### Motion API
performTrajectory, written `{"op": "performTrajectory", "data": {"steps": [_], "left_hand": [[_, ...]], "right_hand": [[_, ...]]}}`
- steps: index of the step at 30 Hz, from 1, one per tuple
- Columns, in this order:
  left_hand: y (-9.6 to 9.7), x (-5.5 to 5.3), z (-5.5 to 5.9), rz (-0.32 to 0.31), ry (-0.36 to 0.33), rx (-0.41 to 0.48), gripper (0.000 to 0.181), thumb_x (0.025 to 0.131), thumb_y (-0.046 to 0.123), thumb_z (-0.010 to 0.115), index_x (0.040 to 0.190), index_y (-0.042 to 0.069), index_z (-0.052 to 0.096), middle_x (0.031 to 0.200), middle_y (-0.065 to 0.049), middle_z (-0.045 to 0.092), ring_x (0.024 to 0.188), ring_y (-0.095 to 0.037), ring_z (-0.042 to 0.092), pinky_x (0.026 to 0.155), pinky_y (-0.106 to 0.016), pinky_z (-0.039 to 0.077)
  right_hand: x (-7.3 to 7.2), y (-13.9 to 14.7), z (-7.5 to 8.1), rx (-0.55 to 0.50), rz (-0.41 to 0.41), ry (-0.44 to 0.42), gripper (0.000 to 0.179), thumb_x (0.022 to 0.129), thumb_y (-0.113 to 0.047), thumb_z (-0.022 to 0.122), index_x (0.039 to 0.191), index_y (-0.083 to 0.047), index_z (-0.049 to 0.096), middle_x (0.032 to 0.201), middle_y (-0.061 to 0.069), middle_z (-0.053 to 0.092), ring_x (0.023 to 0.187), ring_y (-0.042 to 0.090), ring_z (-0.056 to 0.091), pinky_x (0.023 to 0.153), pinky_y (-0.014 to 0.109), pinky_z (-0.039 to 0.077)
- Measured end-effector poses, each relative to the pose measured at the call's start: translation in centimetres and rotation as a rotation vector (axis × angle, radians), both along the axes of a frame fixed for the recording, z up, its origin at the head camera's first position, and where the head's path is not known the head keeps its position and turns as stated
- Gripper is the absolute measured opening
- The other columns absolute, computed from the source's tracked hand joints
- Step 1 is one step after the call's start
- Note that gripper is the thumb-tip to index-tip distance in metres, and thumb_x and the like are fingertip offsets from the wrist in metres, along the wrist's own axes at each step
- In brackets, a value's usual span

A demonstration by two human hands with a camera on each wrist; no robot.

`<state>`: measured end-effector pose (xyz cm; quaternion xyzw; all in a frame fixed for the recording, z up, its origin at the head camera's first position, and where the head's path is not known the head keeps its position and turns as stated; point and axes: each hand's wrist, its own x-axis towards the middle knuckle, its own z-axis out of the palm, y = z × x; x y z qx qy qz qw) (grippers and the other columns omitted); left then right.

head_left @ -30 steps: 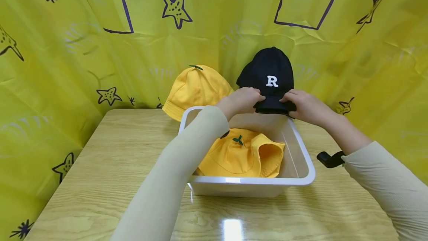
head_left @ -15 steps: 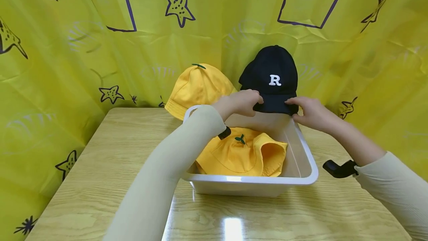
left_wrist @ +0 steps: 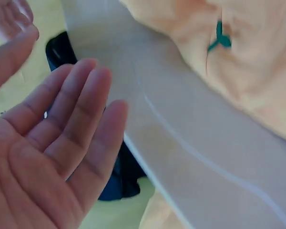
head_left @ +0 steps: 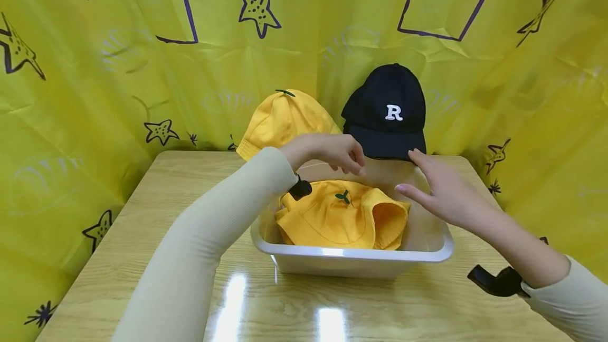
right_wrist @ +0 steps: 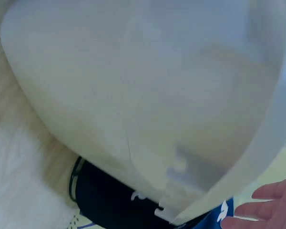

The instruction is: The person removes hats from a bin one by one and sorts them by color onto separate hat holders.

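A black cap (head_left: 387, 102) with a white R stands behind the white plastic bin (head_left: 351, 251), against the curtain. My left hand (head_left: 339, 153) is over the bin's back part, its fingers relaxed and holding nothing; its open palm also shows in the left wrist view. By the right end of the cap's brim is my right hand (head_left: 444, 191), thumb and fingers spread; whether a fingertip touches the brim I cannot tell. A yellow hat (head_left: 328, 218) with a green sprout lies in the bin. Behind the bin's left side is another yellow hat (head_left: 285, 117), partly hidden by my left hand.
The bin stands on a wooden table (head_left: 180, 215). A yellow curtain (head_left: 214, 67) with star drawings hangs close behind the hats and along both sides. A black strap piece (head_left: 496, 281) sticks out from my right wrist.
Both hands have let go of the black cap's brim. My left hand has drawn back left and down over the bin, and my right hand has moved right and down. The cap stays standing.
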<state>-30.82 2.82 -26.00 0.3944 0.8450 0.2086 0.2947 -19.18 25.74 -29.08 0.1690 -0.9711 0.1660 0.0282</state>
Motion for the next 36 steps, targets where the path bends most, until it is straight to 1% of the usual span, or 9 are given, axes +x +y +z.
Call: {"op": "performTrajectory", "data": {"steps": [2,5,8,13,19,23,28,32,36], "left_hand": [[-0.3,0.3,-0.1,0.041,-0.128,-0.004,0.045,0.09,0.027,0.064,0.127,0.003,0.055,0.121,-0.009,0.06,0.103,-0.022,0.062,0.086,-0.033,0.052],[-1.0,0.8,-0.4,0.1,-0.216,-0.035,0.057,0.091,0.031,0.062,0.137,0.003,0.045,0.135,-0.009,0.051,0.117,-0.025,0.056,0.095,-0.038,0.049],[-1.8,1.2,-0.8,0.188,-0.25,-0.076,0.055,0.093,0.033,0.06,0.136,0.001,0.047,0.137,-0.013,0.05,0.121,-0.03,0.053,0.098,-0.041,0.046],[-2.9,1.1,-2.2,0.34,-0.225,-0.162,0.047,0.091,0.037,0.061,0.117,-0.002,0.054,0.114,-0.016,0.059,0.102,-0.026,0.06,0.089,-0.037,0.051],[-3.6,0.5,-3.7,0.319,-0.157,-0.372,0.05,0.087,0.048,0.062,0.108,0.004,0.051,0.104,-0.01,0.056,0.083,-0.017,0.051,0.068,-0.023,0.043],[-3.9,0.5,-4.5,0.399,-0.222,-0.356,0.044,0.087,0.043,0.064,0.103,0.006,0.048,0.095,-0.009,0.052,0.075,-0.017,0.043,0.059,-0.022,0.03],[-4.2,0.4,-6.0,0.402,-0.279,-0.307,0.047,0.088,0.038,0.065,0.115,0.004,0.049,0.097,-0.008,0.056,0.086,-0.02,0.054,0.075,-0.026,0.046],[-4.2,0.3,-6.6,0.324,-0.27,-0.323,0.058,0.088,0.039,0.065,0.126,0.0,0.048,0.118,-0.012,0.058,0.109,-0.025,0.057,0.091,-0.035,0.05],[-4.1,0.1,-6.9,0.327,-0.313,-0.297,0.05,0.087,0.033,0.068,0.119,0.0,0.049,0.106,-0.009,0.055,0.1,-0.022,0.057,0.087,-0.032,0.052]], "right_hand": [[0.9,-0.1,-0.5,0.027,0.02,0.037,0.089,0.088,-0.049,0.06,0.146,0.007,0.023,0.148,0.031,0.026,0.132,0.049,0.031,0.102,0.063,0.029],[2.1,-0.3,-1.3,0.08,0.041,0.101,0.094,0.085,-0.052,0.062,0.146,0.008,0.022,0.15,0.03,0.023,0.134,0.047,0.028,0.104,0.063,0.026],[3.2,-0.5,-2.0,0.127,0.058,0.159,0.098,0.084,-0.055,0.061,0.146,0.01,0.02,0.151,0.03,0.021,0.137,0.045,0.024,0.11,0.061,0.018],[4.3,-0.5,-3.2,0.19,0.068,0.232,0.102,0.084,-0.06,0.058,0.145,0.011,0.019,0.15,0.03,0.021,0.141,0.04,0.019,0.115,0.054,0.008],[4.6,-0.3,-4.2,0.184,0.06,0.241,0.102,0.083,-0.059,0.06,0.145,0.011,0.02,0.15,0.03,0.021,0.143,0.038,0.016,0.116,0.053,0.006],[5.0,0.0,-4.5,0.174,0.055,0.205,0.098,0.085,-0.055,0.059,0.143,0.014,0.022,0.15,0.031,0.02,0.143,0.038,0.015,0.118,0.043,0.002],[5.5,0.4,-4.8,0.14,0.051,0.13,0.095,0.089,-0.054,0.054,0.143,0.016,0.018,0.151,0.033,0.013,0.144,0.037,0.005,0.114,0.024,-0.011],[5.8,0.4,-4.9,0.054,0.052,0.029,0.093,0.092,-0.049,0.053,0.144,0.015,0.01,0.154,0.03,0.001,0.144,0.037,-0.003,0.113,0.024,-0.013],[6.1,0.4,-5.0,-0.024,0.03,-0.062,0.093,0.093,-0.045,0.053,0.145,0.013,0.001,0.154,0.025,-0.01,0.144,0.037,-0.011,0.114,0.029,-0.013]]}}
